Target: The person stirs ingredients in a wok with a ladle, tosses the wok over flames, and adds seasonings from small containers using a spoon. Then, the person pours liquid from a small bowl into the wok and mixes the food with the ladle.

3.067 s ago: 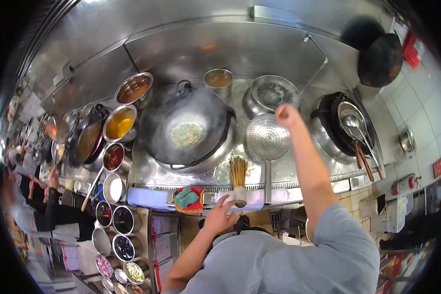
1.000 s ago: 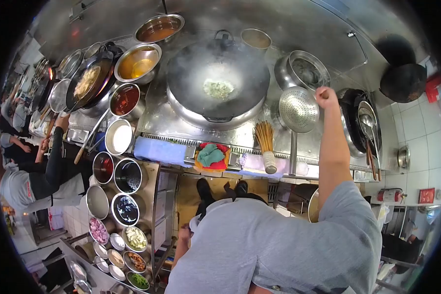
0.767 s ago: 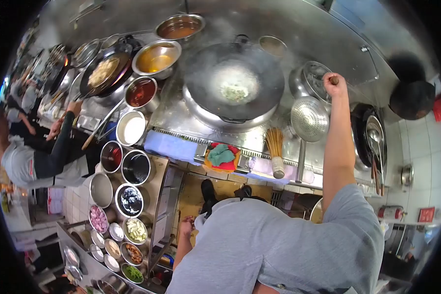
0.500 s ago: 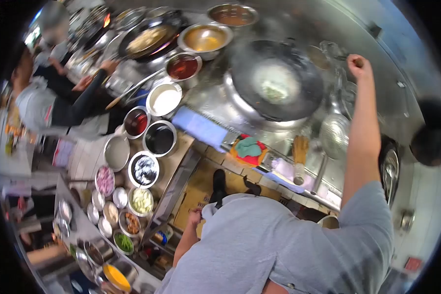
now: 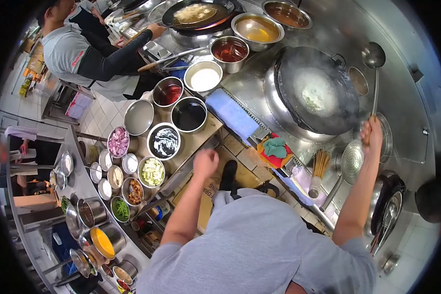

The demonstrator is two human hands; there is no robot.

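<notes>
My right hand (image 5: 372, 131) is wrapped round the handle of a metal ladle (image 5: 373, 55), its bowl raised beyond the wok's right side. A black wok (image 5: 291, 93) sits on the steel range with steaming whitish liquid in its bottom. Below my right hand lies a perforated skimmer (image 5: 353, 160), handle toward me. My left hand (image 5: 206, 163) is curled closed in front of my body, apart from the nearby pots, and nothing shows in it. Nearest to it are a bowl of chopped pale green vegetable (image 5: 152, 171) and a pot with dark, shiny contents (image 5: 163, 141).
A bamboo brush (image 5: 320, 169) and folded cloths (image 5: 275, 148) lie along the range's front edge. Pots of dark sauce (image 5: 188, 115), red liquid (image 5: 229, 50) and white contents (image 5: 204, 77) stand left of the wok. Further left, a co-worker (image 5: 93, 54) reaches toward another wok (image 5: 196, 19).
My right hand has come back nearer to me, with the ladle now plainly seen in it. My left hand has risen and moved forward from beside my waist. The view has shifted left.
</notes>
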